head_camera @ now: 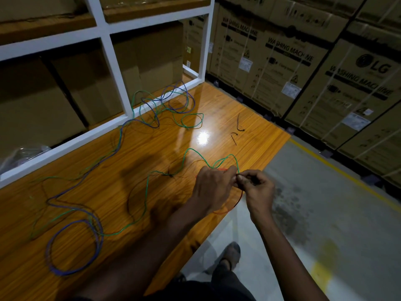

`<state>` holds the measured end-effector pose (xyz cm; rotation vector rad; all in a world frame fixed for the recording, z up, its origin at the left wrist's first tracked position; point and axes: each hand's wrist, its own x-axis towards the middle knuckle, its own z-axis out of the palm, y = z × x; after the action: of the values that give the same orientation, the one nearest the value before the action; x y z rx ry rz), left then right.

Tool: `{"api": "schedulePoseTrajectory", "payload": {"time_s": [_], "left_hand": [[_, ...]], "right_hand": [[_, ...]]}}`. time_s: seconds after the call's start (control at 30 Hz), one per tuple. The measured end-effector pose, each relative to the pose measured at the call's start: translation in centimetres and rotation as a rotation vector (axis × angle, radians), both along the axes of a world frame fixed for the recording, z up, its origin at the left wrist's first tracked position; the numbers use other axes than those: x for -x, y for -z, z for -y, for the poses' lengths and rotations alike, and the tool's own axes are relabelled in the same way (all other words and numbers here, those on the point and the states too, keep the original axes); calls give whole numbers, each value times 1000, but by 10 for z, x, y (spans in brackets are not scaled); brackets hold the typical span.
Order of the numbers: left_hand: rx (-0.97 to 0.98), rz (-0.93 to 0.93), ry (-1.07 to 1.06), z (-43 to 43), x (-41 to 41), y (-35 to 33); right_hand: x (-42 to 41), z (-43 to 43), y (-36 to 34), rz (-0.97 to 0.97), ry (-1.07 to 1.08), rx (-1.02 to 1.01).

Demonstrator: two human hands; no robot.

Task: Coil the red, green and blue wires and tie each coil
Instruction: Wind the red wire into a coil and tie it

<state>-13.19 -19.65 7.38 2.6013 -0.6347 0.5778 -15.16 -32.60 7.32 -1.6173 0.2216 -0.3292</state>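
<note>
Cardboard cartons [355, 88] read "LG" and "WASHING MACHINE".

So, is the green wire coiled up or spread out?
Spread out. The green wire runs in loose bends across the table, with no neat coil.

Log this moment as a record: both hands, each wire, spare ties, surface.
left hand: grips red wire loop
right hand: pinches same loop beside left hand
red wire: looped, held over table edge
green wire: loose, sprawled across table
blue wire: loose, one ring near the camera
black ties: two lying beyond the glare
surface: wooden table
</note>
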Motion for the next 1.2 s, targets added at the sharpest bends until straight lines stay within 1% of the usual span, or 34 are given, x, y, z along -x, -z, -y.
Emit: {"api": "schedulePoseTrajectory", "payload": {"time_s": [0.17,0.33,0.47,0.53,0.6,0.7,0.77,0.83,0.9,0.97,1.03,1.1,1.2], "left_hand": [[1,-11,7,1,-2,4],[-65,58,46,1,-3,5],[-98,87,7,4,-4,4],[-98,99,4,4,-6,4],[-90,93,23,3,-8,3],[-74,78,26,6,-12,2],[-46,70,25,8,-15,1],[-23,62,14,9,-18,-2],[-19,78,-2,9,-23,-4],[-48,89,-13,11,-28,-7],[-85,86,-17,14,-36,-9],[-114,101,-23,18,-45,-12],[-145,137,-17,25,-62,-17]], "right_hand": [[-2,6,0,10,-27,119],[-5,6,-4,26,12,169],[-7,7,-3,39,15,200],[-8,9,-5,57,49,192],[-11,13,-9,85,127,154],[-15,16,-13,116,210,44],[-18,14,-12,104,221,-29],[-23,14,-11,75,181,-83],[-28,17,-11,52,112,-93],[-33,21,-13,46,36,-76],[-37,24,-11,35,-17,-10],[-44,27,-10,27,-28,40],[-59,34,-9,7,-9,24]]}}
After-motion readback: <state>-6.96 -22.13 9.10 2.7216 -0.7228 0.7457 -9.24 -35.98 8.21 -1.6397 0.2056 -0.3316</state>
